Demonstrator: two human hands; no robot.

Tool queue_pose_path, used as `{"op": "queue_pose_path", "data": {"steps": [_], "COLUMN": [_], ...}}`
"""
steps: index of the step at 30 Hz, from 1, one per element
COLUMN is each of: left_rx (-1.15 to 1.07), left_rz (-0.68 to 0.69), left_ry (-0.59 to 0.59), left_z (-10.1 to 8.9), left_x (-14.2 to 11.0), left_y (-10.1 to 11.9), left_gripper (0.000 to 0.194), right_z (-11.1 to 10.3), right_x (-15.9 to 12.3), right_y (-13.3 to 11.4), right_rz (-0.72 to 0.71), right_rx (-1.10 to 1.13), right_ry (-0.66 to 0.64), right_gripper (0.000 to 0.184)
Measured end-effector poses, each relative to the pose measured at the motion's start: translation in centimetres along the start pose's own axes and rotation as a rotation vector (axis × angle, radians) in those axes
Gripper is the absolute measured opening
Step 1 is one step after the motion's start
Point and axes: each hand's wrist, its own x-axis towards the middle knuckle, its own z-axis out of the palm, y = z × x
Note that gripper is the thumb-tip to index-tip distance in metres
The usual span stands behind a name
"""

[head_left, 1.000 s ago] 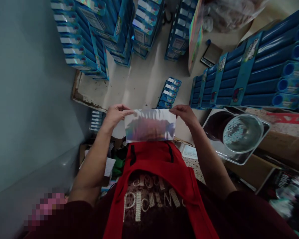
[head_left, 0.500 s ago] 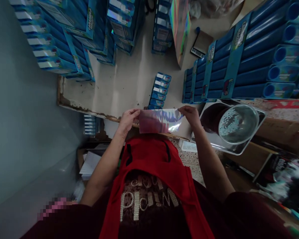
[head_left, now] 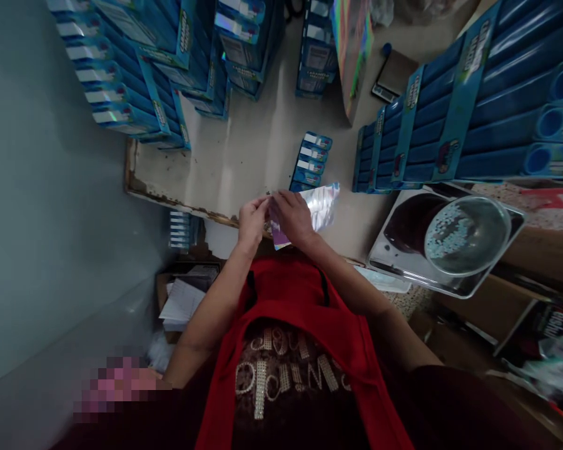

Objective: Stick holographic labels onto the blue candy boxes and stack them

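Note:
A shiny, iridescent plastic sheet is held over the table's front edge, tilted up at its right end. My left hand pinches its left end. My right hand lies across the left part of the sheet, its bent fingers meeting the left fingertips; the fingertips themselves are partly hidden. Just behind the sheet, a short row of small blue printed packs rests on the table.
Stacks of blue boxes stand at the back left and right. A holographic sheet stands upright between them. At right, a clear bowl of pale blue pellets sits on a metal tray. A wall bounds the left.
My right hand has left the sheet's right end and moved left beside my left hand. The sheet's right end now points up and away. The view has shifted slightly.

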Motion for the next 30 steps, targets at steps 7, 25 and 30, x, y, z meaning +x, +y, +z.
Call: {"op": "queue_pose_path", "data": {"steps": [7, 25, 30], "left_rx": [-0.039, 0.372, 0.394], "left_rz": [-0.09, -0.069, -0.193], "left_ry": [0.005, -0.348, -0.304], "left_z": [-0.1, -5.0, -4.7], "left_x": [-0.6, 2.5, 4.1], "left_y": [-0.3, 2.2, 0.6], "left_gripper": [0.015, 0.057, 0.026], "right_z": [3.2, 2.7, 4.9], "right_x": [-1.6, -3.1, -1.3], "right_y": [1.0, 0.6, 1.5], "right_rz": [-0.082, -0.073, -0.083], "right_rx": [0.014, -0.033, -0.063], "right_ry": [0.004, 0.023, -0.099], "right_gripper": [0.048, 0.036, 0.033]}}
